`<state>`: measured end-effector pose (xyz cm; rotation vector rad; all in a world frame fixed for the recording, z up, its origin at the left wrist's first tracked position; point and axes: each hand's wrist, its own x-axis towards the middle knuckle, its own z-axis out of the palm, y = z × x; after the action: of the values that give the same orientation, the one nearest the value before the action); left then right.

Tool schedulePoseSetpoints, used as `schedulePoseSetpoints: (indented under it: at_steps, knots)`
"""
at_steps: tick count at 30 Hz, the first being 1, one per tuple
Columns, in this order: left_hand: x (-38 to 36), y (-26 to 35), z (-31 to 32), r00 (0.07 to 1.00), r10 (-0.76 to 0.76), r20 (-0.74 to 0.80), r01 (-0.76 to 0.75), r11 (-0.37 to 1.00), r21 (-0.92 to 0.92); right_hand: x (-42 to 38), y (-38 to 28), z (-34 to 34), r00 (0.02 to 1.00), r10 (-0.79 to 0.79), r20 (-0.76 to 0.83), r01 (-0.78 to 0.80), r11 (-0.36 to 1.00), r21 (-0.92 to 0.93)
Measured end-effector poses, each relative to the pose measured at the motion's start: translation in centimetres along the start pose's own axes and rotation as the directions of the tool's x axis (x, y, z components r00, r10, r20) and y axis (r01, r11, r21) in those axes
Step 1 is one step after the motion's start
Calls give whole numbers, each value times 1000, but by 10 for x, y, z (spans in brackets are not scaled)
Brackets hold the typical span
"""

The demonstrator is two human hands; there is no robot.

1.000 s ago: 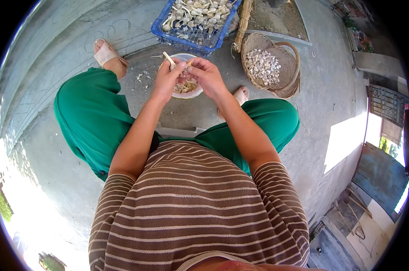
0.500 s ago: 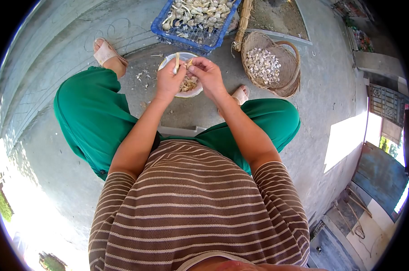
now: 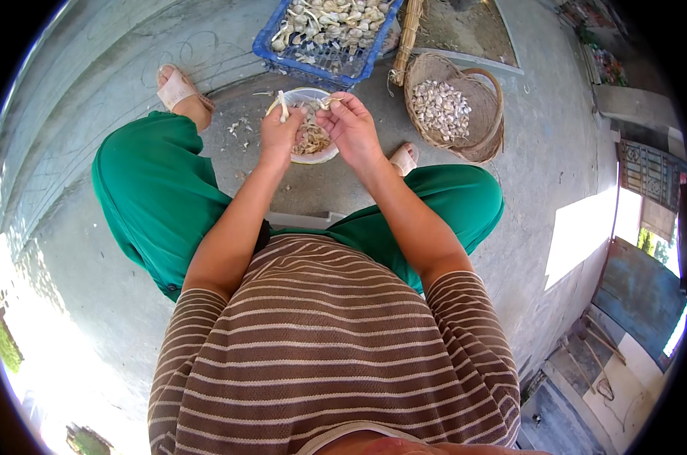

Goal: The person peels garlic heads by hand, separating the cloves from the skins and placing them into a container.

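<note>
My left hand [image 3: 277,136] is closed around a garlic bulb, whose pale stalk [image 3: 283,107] sticks up past the fingers; most of the bulb is hidden. My right hand [image 3: 354,130] pinches a thin pale piece, seemingly garlic skin or stalk [image 3: 325,104], between thumb and fingers. Both hands are over a white bowl [image 3: 314,158] with a yellowish rim, and a small gap separates them. Dry garlic peelings [image 3: 311,139] lie inside the bowl.
Beyond the bowl stands a blue plastic crate [image 3: 313,73] with many garlic bulbs [image 3: 336,21]. At right a wicker basket [image 3: 481,102] with a handle contains separated garlic cloves [image 3: 442,111]. A straw bundle [image 3: 408,42] lies between them. Skin scraps [image 3: 242,130] litter the concrete floor.
My hands have drawn apart, the left moving slightly left with the stalk. The right has turned and opened away from the left, with a pale piece at its fingertips.
</note>
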<state>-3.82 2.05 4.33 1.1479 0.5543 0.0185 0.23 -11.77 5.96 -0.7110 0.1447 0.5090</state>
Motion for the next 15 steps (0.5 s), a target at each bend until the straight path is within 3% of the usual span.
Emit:
schedulePoseSetpoints:
  at_steps: [3, 5, 6, 8, 9, 11, 15]
  knots:
    - [-1, 2, 1, 999, -22, -32, 24, 998, 58, 0, -1, 0, 1000, 7, 10, -7, 1000, -14]
    - [-2, 7, 3, 998, -42, 37, 49, 977, -209, -1, -1, 1, 1000, -2, -23, 0, 998, -57]
    - [-5, 12, 4, 998, -43, 37, 50, 977, -209, -1, -1, 0, 1000, -2, -24, 0, 998, -57]
    - [-10, 22, 9, 983, 16, 180, 1, 995, -97, 1, 1, -1, 998, -63, -28, 57, 984, -166]
    - [-9, 19, 8, 984, 17, 179, 1, 995, -97, 1, 3, -2, 998, -62, -27, 57, 984, -166]
    - [-6, 12, 6, 981, 35, 192, -28, 999, -42, 1, 6, -5, 994, -113, 12, 110, 929, -354]
    - [-5, 11, 7, 991, 8, 137, 7, 994, -109, 0, 10, -3, 994, -106, -14, 95, 937, -337]
